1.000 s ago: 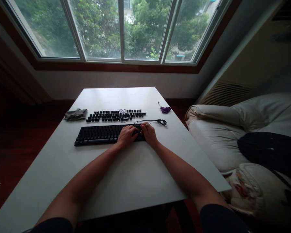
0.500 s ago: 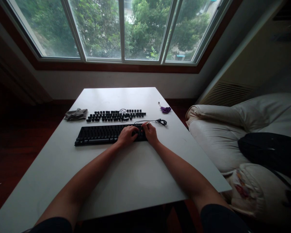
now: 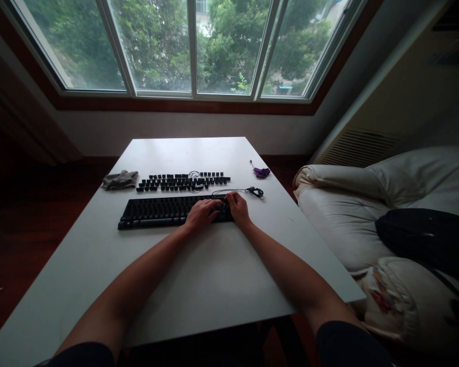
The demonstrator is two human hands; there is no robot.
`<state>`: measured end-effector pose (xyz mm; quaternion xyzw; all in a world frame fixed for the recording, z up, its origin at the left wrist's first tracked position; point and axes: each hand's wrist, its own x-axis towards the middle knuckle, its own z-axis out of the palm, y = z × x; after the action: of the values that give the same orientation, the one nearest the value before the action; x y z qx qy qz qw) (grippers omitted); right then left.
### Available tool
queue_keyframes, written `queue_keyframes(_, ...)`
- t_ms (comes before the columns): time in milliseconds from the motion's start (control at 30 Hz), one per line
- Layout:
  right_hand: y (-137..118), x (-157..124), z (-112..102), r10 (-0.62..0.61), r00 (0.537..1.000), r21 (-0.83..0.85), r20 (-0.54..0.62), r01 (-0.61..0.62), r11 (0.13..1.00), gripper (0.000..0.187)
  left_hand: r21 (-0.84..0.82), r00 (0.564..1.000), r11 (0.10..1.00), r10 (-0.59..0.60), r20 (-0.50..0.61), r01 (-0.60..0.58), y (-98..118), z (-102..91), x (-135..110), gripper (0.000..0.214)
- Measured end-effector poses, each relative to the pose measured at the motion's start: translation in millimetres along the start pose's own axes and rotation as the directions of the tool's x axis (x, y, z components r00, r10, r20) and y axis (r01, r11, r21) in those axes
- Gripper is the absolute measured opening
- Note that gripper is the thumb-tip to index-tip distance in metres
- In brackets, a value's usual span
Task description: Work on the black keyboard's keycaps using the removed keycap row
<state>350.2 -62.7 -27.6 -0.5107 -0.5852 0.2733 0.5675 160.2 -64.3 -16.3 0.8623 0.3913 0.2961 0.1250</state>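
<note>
A black keyboard (image 3: 156,210) lies across the white table in front of me. On its right end rests my left hand (image 3: 202,214), with its fingers stretched to the right and the thumb held apart from them. Close beside it, my right hand (image 3: 237,208) is closed in a pinch over the same end. Whatever it grips is too small and dark to make out. Behind the keyboard stand rows of loose black keycaps (image 3: 183,182), with a thin wire loop (image 3: 194,174) among them.
A grey cloth (image 3: 120,180) lies at the table's left edge. A coiled black cable (image 3: 254,192) sits to the right of the keyboard, and a purple cloth item (image 3: 261,173) beyond it. A pale sofa (image 3: 336,214) with a black bag (image 3: 428,242) stands on the right.
My left fingers have stretched slightly to the right, nearer my right hand. A pale thin thing at my right fingertips shows less now. The keyboard and keycaps have not moved.
</note>
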Motion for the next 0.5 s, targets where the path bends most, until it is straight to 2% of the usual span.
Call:
queue_keyframes(133, 1.8, 0.9, 0.0, 0.007, 1.0, 0.017, 0.001, -0.007, 1.0, 0.04, 0.062, 0.997, 0.995, 0.071, 0.023, -0.072, -1.3, 0.1, -0.3, 0.031)
queue_keyframes(333, 3.1, 0.4, 0.5, 0.009, 1.0, 0.006, 0.008, -0.009, 1.0, 0.04, 0.171, 0.976, 0.964, 0.184, 0.114, -0.202, -2.0, 1.9, 1.8, 0.03)
queue_keyframes(500, 0.7, -0.1, 0.1, -0.001, 1.0, -0.011, 0.013, 0.001, 1.0, 0.041, 0.193, 0.973, 0.955, 0.212, 0.094, -0.227, -2.9, 2.9, 2.0, 0.027)
